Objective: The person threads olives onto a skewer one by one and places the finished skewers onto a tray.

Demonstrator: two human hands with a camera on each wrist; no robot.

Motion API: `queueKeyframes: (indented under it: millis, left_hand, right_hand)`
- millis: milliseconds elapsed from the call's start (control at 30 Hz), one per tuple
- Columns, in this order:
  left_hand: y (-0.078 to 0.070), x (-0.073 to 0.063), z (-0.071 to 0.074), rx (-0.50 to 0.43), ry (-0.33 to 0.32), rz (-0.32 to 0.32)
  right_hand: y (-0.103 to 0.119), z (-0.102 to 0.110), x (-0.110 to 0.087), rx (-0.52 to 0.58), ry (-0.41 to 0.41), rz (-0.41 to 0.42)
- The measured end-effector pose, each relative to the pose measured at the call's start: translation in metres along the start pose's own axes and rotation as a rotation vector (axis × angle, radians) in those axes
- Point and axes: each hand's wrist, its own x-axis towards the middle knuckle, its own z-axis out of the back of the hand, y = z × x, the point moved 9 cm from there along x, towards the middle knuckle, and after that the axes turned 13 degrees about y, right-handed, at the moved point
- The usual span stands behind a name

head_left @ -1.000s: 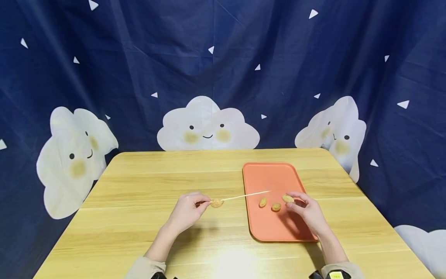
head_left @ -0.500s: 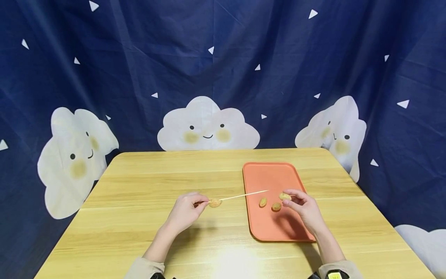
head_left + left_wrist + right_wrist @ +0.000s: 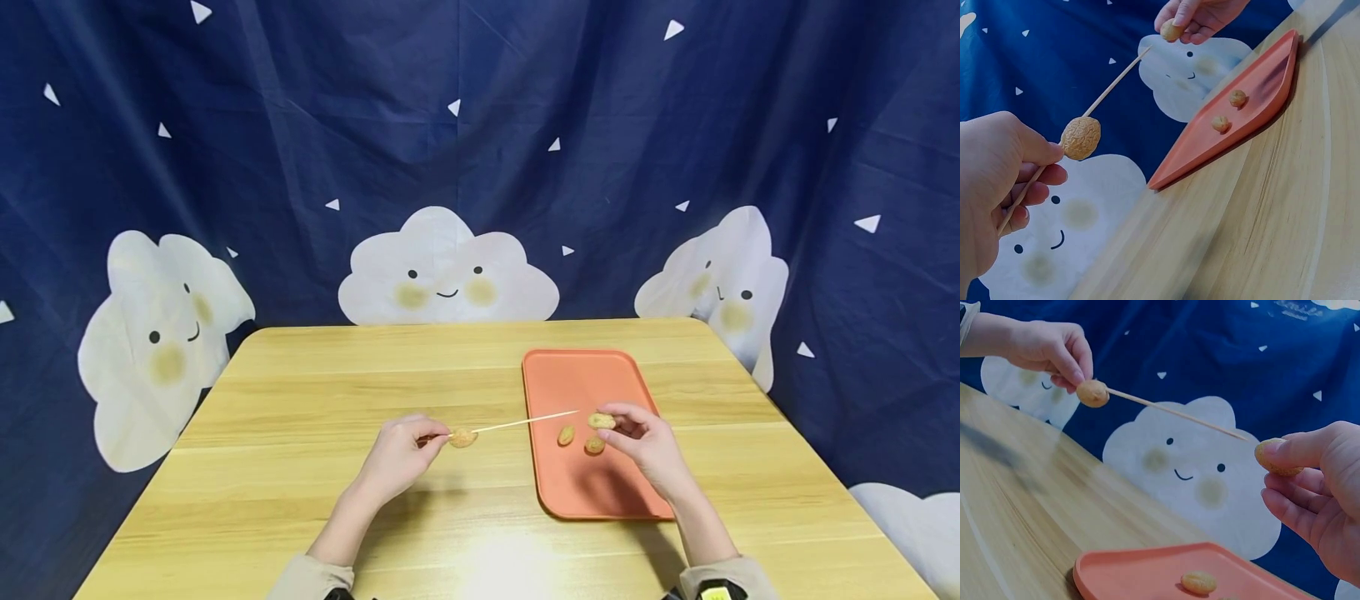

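Head view: tray (image 3: 577, 379) holds two lumps (image 3: 566, 436); right hand (image 3: 647, 442) pinches third lump (image 3: 601, 421).

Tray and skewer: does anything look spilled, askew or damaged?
Nothing stands out. Two tan pieces lie inside the orange tray; the left hand holds the skewer, which looks straight, with a threaded piece on it, and the right hand pinches another piece.

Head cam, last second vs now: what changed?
Right hand moved left, bringing its pinched brown piece closer to the skewer tip. Nothing newly gripped or released. Essentially unchanged: left hand holding the skewer, threaded piece, two loose pieces on the orange tray.
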Motion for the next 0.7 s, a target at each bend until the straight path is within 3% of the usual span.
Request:
queueKeyframes:
  millis: [167, 400, 700]
  left_hand:
    - [0.001, -0.0006, 0.0002, 0.004, 0.001, 0.002]
    - [0.0003, -0.002, 0.0022, 0.014, -0.006, -0.019]
    - [0.0019, -0.0032, 0.0032, 0.023, -0.014, -0.042]
  right_hand:
    - [0.0074, -0.0053, 0.0037, 0.008, 0.028, 0.032]
    - [0.0079, -0.0071, 0.0073, -0.04, 0.024, -0.02]
    - [0.0084, -0.0077, 0.0102, -0.031, 0.028, -0.001]
